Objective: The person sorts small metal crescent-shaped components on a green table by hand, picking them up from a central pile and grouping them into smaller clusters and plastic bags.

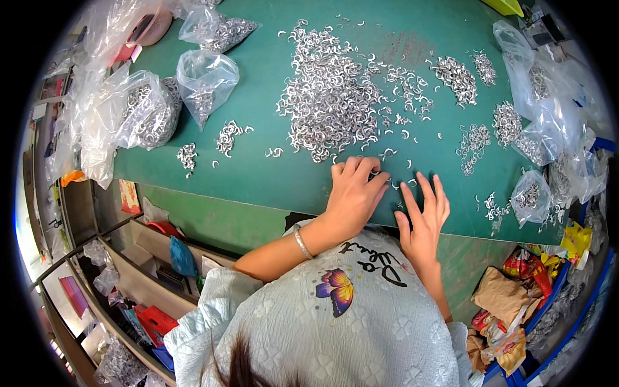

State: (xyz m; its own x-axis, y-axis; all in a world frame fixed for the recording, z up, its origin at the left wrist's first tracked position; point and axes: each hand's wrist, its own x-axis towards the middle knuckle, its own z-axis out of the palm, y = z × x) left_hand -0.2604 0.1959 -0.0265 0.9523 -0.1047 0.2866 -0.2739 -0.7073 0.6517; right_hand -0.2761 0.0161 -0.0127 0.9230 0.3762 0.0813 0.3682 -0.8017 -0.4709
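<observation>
A large heap of small silvery crescent-shaped metal pieces (pixel 332 90) lies on the green tabletop (pixel 258 174). My left hand (pixel 356 190) is at the heap's near edge, its fingers bent and closed together over the table. Whatever is between its fingertips is too small and hidden to make out. Just to its right, my right hand (pixel 425 219) has its fingers stretched and apart, with the fingertips close to a few loose crescent pieces (pixel 411 182). Nothing shows in its grasp.
Smaller piles of metal pieces (pixel 456 80) lie to the right, with rings (pixel 474 148) among them. Filled clear plastic bags (pixel 151 109) stand at the left, more bags (pixel 532 197) at the right. A shelf (pixel 145 280) is below left; crumpled wrappers (pixel 509 297) lie below right.
</observation>
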